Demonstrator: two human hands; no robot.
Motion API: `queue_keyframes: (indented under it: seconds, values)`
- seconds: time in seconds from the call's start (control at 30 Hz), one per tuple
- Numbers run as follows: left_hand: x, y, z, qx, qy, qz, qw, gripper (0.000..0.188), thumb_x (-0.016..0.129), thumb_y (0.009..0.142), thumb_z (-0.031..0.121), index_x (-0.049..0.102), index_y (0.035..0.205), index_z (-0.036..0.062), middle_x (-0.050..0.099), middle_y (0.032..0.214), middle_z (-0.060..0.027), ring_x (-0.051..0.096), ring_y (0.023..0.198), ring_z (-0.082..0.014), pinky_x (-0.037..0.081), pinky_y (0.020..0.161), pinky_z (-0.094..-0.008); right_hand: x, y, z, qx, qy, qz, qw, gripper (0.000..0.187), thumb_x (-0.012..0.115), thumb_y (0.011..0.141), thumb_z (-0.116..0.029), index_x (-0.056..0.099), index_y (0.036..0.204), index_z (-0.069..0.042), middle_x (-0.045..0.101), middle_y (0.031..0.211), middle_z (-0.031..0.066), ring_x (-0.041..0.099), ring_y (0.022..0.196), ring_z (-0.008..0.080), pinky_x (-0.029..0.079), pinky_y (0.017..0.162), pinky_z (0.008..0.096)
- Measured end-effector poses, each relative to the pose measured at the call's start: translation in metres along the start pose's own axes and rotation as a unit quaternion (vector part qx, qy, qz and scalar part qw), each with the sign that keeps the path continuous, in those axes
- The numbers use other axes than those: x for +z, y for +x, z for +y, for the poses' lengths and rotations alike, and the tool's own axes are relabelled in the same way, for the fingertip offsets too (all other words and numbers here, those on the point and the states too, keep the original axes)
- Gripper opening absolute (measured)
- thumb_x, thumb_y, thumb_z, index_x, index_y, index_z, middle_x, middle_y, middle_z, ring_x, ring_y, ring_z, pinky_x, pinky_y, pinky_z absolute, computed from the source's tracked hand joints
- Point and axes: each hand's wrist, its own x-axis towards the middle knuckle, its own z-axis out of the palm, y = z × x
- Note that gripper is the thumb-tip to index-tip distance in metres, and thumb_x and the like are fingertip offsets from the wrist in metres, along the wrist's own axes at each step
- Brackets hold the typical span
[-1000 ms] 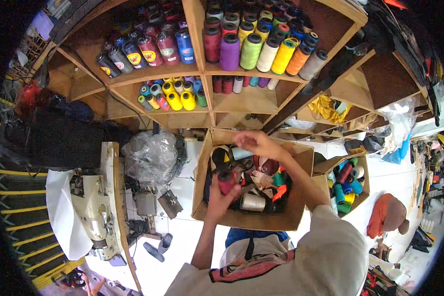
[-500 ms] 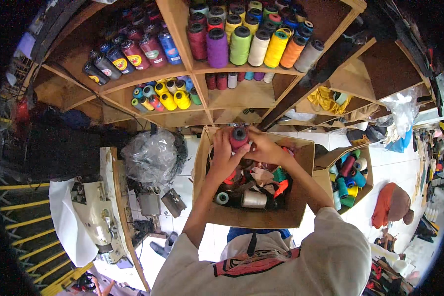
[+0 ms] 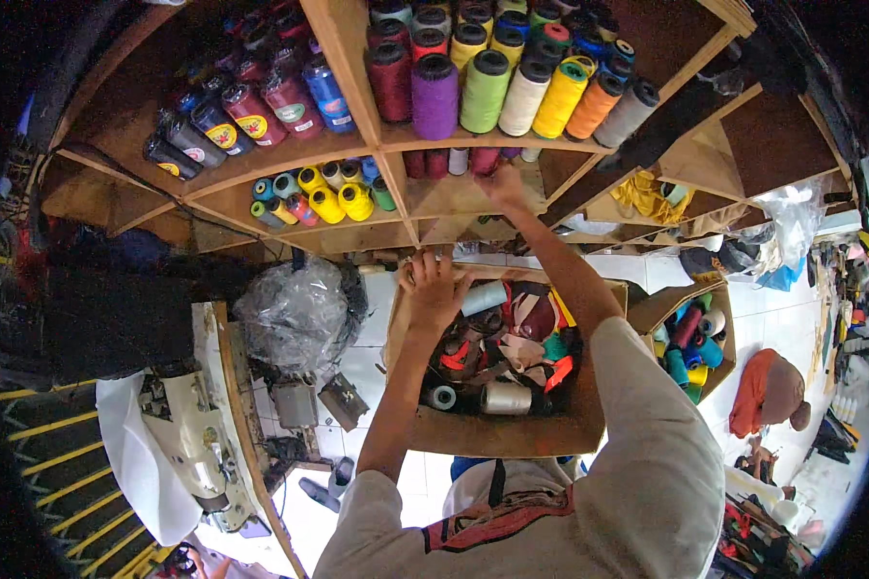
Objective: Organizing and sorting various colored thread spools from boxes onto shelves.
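Observation:
My right hand [image 3: 504, 187] reaches into the lower middle shelf compartment, its fingers on a maroon thread cone [image 3: 485, 161]. That cone stands at the end of a row of maroon and pale cones [image 3: 436, 163]. My left hand [image 3: 433, 286] holds nothing; its fingers are bent and apart over the far left edge of an open cardboard box [image 3: 502, 441], just below the shelf. Inside the box lie fabric scraps [image 3: 519, 349], a beige thread cone [image 3: 505, 398], a dark-cored cone [image 3: 442, 398] and a pale cone [image 3: 484, 297].
Large cones in many colours, among them a purple cone [image 3: 435, 101], fill the shelf above. A smaller box of thread cones [image 3: 697, 340] stands at the right. At the left are a clear plastic bag [image 3: 294, 314] and a sewing machine [image 3: 195, 439].
My right hand has carried the maroon cone up and away from above the box into the shelf compartment. My left hand has let go of the cone and moved slightly left.

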Motion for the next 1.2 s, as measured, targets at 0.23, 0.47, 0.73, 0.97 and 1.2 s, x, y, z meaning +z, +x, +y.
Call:
queue_keyframes:
  seconds: [0.23, 0.47, 0.73, 0.97, 1.2]
  values:
    - [0.015, -0.005, -0.013, -0.006, -0.012, 0.017, 1.0, 0.065, 0.051, 0.082, 0.059, 0.05, 0.119, 0.005, 0.046, 0.11, -0.0172, 0.042, 0.106, -0.0364, 0.026, 0.092, -0.056, 0.066, 0.024, 0.038, 0.038, -0.068, -0.084, 0.993, 0.044, 0.07, 0.066, -0.047, 0.066, 0.083, -0.006, 0.067, 0.08, 0.0148, 0.065, 0.078, 0.033, 0.05, 0.065, 0.0421]
    - [0.014, 0.0, -0.006, -0.003, -0.024, 0.015, 1.0, 0.066, 0.051, 0.082, 0.06, 0.052, 0.117, 0.0051, 0.046, 0.109, -0.0171, 0.04, 0.105, -0.0355, 0.024, 0.093, -0.0551, 0.074, 0.034, 0.049, 0.014, -0.046, 0.0, 0.999, 0.041, 0.069, 0.067, -0.043, 0.065, 0.076, -0.003, 0.065, 0.072, 0.0183, 0.065, 0.072, 0.0334, 0.049, 0.062, 0.0438]
    - [0.019, -0.033, -0.049, -0.016, 0.036, 0.018, 0.999, 0.07, 0.053, 0.079, 0.063, 0.052, 0.109, -0.0003, 0.045, 0.105, -0.0196, 0.041, 0.102, -0.0375, 0.025, 0.09, -0.0556, 0.123, -0.006, -0.014, 0.078, 0.001, -0.112, 0.991, 0.04, 0.07, 0.066, -0.032, 0.063, 0.095, -0.006, 0.068, 0.088, 0.0135, 0.064, 0.085, 0.0321, 0.051, 0.073, 0.0406]
    - [0.019, 0.008, 0.013, 0.017, -0.016, 0.037, 0.999, 0.07, 0.05, 0.08, 0.065, 0.054, 0.109, 0.0011, 0.046, 0.107, -0.0191, 0.04, 0.108, -0.038, 0.024, 0.091, -0.0565, 0.089, 0.052, 0.126, -0.025, 0.157, -0.035, 0.987, 0.051, 0.071, 0.076, -0.021, 0.046, 0.119, -0.013, 0.057, 0.114, 0.0076, 0.057, 0.1, 0.0292, 0.048, 0.084, 0.0394]
    - [0.025, -0.011, -0.018, 0.0, 0.027, 0.016, 0.999, 0.075, 0.047, 0.079, 0.068, 0.051, 0.119, 0.004, 0.046, 0.109, -0.0172, 0.04, 0.109, -0.0373, 0.023, 0.092, -0.0555, 0.023, -0.022, 0.011, -0.01, -0.038, -0.018, 0.999, 0.039, 0.064, 0.076, -0.012, 0.049, 0.111, -0.005, 0.057, 0.11, 0.0165, 0.058, 0.096, 0.0339, 0.049, 0.08, 0.0392]
